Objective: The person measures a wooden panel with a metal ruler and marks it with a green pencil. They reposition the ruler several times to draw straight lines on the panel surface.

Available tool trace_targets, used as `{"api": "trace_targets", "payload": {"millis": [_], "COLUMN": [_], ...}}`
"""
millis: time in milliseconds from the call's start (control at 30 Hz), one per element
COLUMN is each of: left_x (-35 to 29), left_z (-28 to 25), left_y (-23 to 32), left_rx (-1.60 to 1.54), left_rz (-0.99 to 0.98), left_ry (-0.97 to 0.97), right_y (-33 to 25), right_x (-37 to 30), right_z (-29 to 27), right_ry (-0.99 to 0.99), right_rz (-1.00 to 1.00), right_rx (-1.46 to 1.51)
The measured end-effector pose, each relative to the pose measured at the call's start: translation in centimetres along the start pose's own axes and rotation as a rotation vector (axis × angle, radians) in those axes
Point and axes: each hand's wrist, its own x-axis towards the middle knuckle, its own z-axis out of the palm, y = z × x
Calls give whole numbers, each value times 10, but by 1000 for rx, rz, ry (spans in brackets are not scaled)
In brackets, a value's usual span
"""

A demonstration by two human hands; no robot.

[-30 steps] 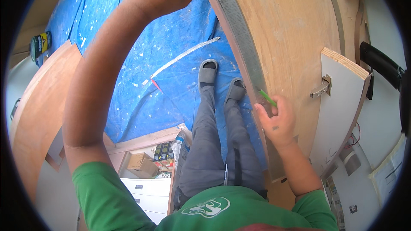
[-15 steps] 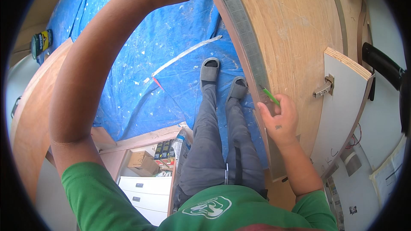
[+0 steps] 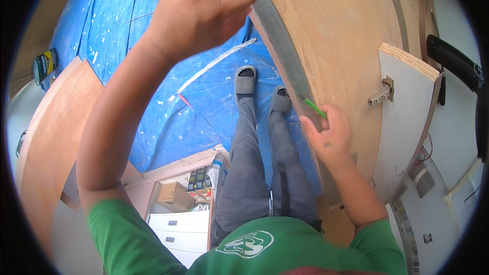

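Observation:
A green pencil sits in my right hand, pinched by thumb and fingers, its dark tip pointing left and away. Under the tip runs a long flat grey strip with fine print on it, lying along the left edge of a light wood panel. The lower part of the strip is partly behind my right hand. My left hand is raised near the strip's far end, slightly blurred, with its fingers apart and nothing in them.
At right, a white board with a metal hinge stands on the panel. Blue sheeting covers the floor. A curved wood panel and a dark can are at left. White drawers sit at lower left, below a cardboard box.
My left hand has come off the strip's far end and moved back toward me, its fingers spreading. The pencil in my right hand has shifted slightly left and away.

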Motion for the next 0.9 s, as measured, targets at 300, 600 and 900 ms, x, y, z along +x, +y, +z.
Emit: {"api": "trace_targets", "payload": {"millis": [300, 600, 900], "left_x": [-39, -31, -27], "left_z": [6, 3, 3], "left_y": [92, 97, 101], "left_rx": [-181, -125, -113], "left_rz": [-50, -57, -73], "left_ry": [-196, -257, -267], "right_y": [4, -14, -29], "right_x": [3, 14, 33], "right_z": [-1, -33, -44], "right_ry": [15, -24, -147], "right_rz": [-71, 50, -57], "right_rx": [24, 184, 11]}}
